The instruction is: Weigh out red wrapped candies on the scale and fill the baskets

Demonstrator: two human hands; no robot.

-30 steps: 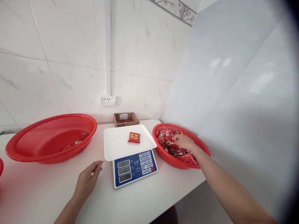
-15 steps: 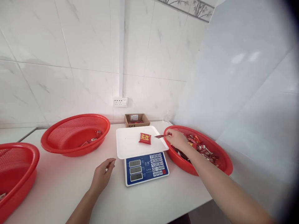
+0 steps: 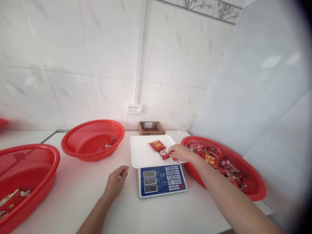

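Observation:
My right hand (image 3: 181, 153) is over the right side of the scale's white tray (image 3: 140, 156), with its fingers pinched on a red packet (image 3: 176, 159) that is mostly hidden beneath them. Beside those fingertips lies a red packet with a pale oval label (image 3: 163, 154). It touches a red packet with yellow characters (image 3: 157, 145) on the tray. Below the tray is the blue keypad and display panel of the digital scale (image 3: 161, 180). To the left of the scale, my left hand (image 3: 117, 180) rests near the table, fingers curled together, nothing visible in them.
A red plastic basket (image 3: 258, 193) full of small red packets stands on the right. Two more red baskets, one farther back (image 3: 73, 154) and one nearer (image 3: 46, 180), hold a few packets on the left. Behind the scale sits a small cardboard box (image 3: 156, 132) against the tiled wall.
My right hand has moved from the right basket's edge onto the tray with a packet. A second packet now lies beside the yellow-lettered one. The view has shifted left.

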